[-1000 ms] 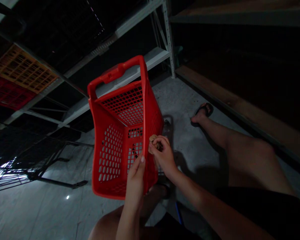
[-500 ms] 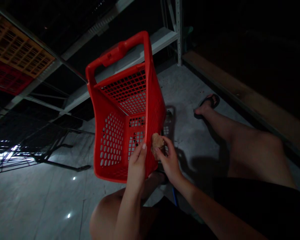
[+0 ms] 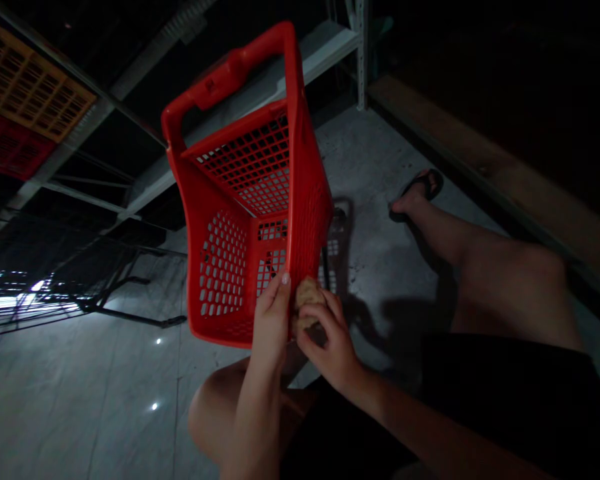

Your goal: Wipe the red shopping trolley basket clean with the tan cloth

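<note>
Head view: left hand (image 3: 271, 320) gripping red latticed basket (image 3: 309, 173); right hand (image 3: 336, 350) pinching tan wad (image 3: 308, 292).

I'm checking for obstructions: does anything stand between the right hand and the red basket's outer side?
Only the tan wad, held in the right hand beside the outer side of the red basket. Nothing else visible stands between them; the left hand holds the rim alongside.
</note>
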{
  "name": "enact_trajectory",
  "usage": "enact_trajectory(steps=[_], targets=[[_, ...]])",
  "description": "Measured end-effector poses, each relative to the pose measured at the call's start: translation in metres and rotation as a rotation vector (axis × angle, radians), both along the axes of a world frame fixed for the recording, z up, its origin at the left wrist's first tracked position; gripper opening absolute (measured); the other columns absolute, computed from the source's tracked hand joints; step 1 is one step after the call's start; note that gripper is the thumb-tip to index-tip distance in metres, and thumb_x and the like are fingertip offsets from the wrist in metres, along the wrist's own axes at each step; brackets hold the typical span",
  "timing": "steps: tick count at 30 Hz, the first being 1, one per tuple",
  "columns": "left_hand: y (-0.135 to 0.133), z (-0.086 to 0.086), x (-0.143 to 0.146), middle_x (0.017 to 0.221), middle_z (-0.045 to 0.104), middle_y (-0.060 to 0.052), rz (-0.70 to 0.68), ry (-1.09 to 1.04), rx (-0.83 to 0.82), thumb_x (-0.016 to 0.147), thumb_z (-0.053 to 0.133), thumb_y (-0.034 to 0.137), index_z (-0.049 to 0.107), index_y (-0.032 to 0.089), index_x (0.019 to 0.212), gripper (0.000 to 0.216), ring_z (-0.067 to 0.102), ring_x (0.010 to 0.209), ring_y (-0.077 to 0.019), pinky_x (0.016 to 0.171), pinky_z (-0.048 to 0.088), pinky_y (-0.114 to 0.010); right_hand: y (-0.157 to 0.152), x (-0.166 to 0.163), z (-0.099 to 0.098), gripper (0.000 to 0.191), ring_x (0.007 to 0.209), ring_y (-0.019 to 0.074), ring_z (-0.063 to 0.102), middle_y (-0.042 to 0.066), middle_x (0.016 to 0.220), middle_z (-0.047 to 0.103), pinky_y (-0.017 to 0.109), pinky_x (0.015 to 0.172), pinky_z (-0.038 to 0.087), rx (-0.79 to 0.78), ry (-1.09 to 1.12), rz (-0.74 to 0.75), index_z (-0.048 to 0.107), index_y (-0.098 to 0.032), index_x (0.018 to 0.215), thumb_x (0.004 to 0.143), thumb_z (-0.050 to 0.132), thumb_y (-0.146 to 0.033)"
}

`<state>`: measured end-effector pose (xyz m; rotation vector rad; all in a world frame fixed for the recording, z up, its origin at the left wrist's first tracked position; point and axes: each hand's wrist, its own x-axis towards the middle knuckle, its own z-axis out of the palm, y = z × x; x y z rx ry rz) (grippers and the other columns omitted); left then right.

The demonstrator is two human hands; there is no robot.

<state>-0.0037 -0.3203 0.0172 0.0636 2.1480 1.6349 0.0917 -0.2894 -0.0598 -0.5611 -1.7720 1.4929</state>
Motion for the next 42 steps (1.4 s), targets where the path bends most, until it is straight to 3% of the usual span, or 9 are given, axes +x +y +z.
enact_trajectory(steps=[7,15,18,21,25,29,32,36,42], targets=[[0.007,0.004,0.001,0.116,0.08,-0.007,-0.076,0.007,0.078,0.086,0.076,0.052,0.081,0.019,0.112,0.042,0.073,0.115,-0.0248,0.106,0.056,-0.037,0.053,-0.055,0.007,0.029,0.116,0.0226,0.061,0.006,0.12,0.059,0.043,0.103,0.053,0.08,0.082,-0.038,0.067,-0.03,0.108,0.085,0.062,-0.011],[0.012,0.009,0.007,0.109,0.081,-0.007,-0.002,-0.064,-0.034,0.089,0.071,0.055,0.08,0.021,0.118,0.046,0.076,0.103,-0.0266,0.098,0.06,-0.042,0.142,-0.143,0.016,0.043,0.118,0.0189,0.063,0.006,0.129,0.066,0.04,0.109,0.05,-0.08,0.229,-0.23,0.055,-0.025,0.127,0.087,0.066,-0.012],[0.012,0.01,0.007,0.112,0.081,-0.006,-0.008,-0.047,-0.006,0.088,0.073,0.052,0.081,0.021,0.116,0.042,0.075,0.109,-0.0262,0.102,0.058,-0.041,0.125,-0.133,0.013,0.033,0.118,0.0206,0.064,0.006,0.126,0.07,0.043,0.11,0.049,-0.116,0.206,-0.222,0.059,-0.025,0.12,0.089,0.064,-0.013],[0.01,0.006,0.005,0.113,0.08,-0.006,-0.035,-0.012,0.051,0.088,0.075,0.05,0.081,0.021,0.112,0.038,0.073,0.113,-0.0243,0.106,0.056,-0.037,0.073,-0.086,0.01,0.029,0.118,0.0198,0.065,0.003,0.12,0.071,0.042,0.108,0.05,-0.132,0.165,-0.169,0.063,-0.029,0.111,0.089,0.061,-0.009],[0.002,0.0,0.005,0.099,0.08,-0.003,-0.001,-0.018,0.033,0.087,0.076,0.052,0.082,0.022,0.107,0.037,0.074,0.093,-0.0172,0.087,0.06,-0.028,0.002,-0.017,0.005,0.039,0.112,0.0188,0.066,0.003,0.11,0.068,0.036,0.098,0.055,-0.098,0.145,-0.078,0.064,-0.029,0.11,0.083,0.057,-0.002],[-0.004,0.001,0.007,0.099,0.08,-0.001,0.044,-0.025,-0.018,0.085,0.079,0.054,0.081,0.022,0.107,0.039,0.074,0.093,-0.0165,0.084,0.06,-0.025,-0.012,-0.003,0.0,0.04,0.102,0.018,0.066,0.003,0.106,0.068,0.033,0.087,0.058,-0.045,0.217,-0.034,0.064,-0.029,0.11,0.082,0.058,-0.001],[-0.001,0.004,0.008,0.11,0.08,-0.005,0.002,-0.027,-0.003,0.086,0.077,0.055,0.081,0.021,0.11,0.042,0.074,0.108,-0.0222,0.1,0.059,-0.034,0.018,-0.033,0.002,0.039,0.102,0.0163,0.067,0.001,0.109,0.069,0.032,0.088,0.057,-0.018,0.241,-0.084,0.064,-0.03,0.11,0.085,0.058,-0.001],[0.002,0.007,0.01,0.126,0.078,-0.007,0.031,-0.007,-0.078,0.091,0.073,0.052,0.08,0.024,0.118,0.039,0.064,0.134,-0.0264,0.123,0.044,-0.044,0.094,-0.112,0.008,0.029,0.107,0.0166,0.066,0.002,0.111,0.069,0.034,0.094,0.056,-0.041,0.24,-0.289,0.063,-0.029,0.105,0.088,0.058,-0.006],[0.0,0.009,0.01,0.132,0.075,-0.006,0.038,0.031,-0.206,0.095,0.068,0.054,0.08,0.027,0.12,0.039,0.063,0.136,-0.0269,0.126,0.039,-0.046,0.211,-0.212,0.014,0.024,0.109,0.0152,0.065,0.002,0.106,0.072,0.037,0.107,0.052,-0.1,0.236,-0.401,0.062,-0.026,0.094,0.088,0.053,-0.004]])
